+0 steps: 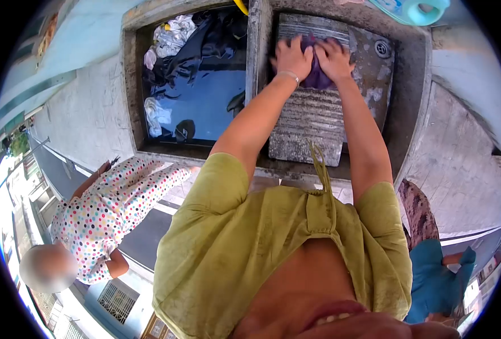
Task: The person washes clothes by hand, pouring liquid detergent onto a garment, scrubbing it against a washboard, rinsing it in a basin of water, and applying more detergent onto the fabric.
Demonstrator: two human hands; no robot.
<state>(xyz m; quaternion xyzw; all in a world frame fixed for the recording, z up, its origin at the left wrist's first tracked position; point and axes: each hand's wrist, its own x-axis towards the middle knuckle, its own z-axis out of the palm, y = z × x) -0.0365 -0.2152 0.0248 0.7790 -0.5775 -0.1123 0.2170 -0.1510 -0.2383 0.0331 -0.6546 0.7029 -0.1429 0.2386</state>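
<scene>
A: Position of the purple cloth [320,79]?
B: Bunched on the ribbed slab [309,104], toward its far end. Clock centred on cloth, twelve pointing away from the wearer.
A: Hands?
B: Left hand [293,59] at ten, right hand [333,58] at one. Both palm-down, fingers spread, bearing on the cloth. Can't tell whether any fingertips pinch it.
A: Risks?
B: Spread fingers may let the cloth skid; hard pushing over the ridges could scrape knuckles or wear the fabric. The slab looks tilted in its basin and might rock under uneven load.
A: Further out?
B: Drain [382,49] at two; loose cloth sliding there could cover it. Turquoise container [408,12] beyond, same bearing; a stray knock might tip it.
A: Nine o'clock?
B: Divider [256,56], then water [205,107] with dark garments [205,48]. An overlong sideways push could drop the cloth in, perhaps picking up dye.
</scene>
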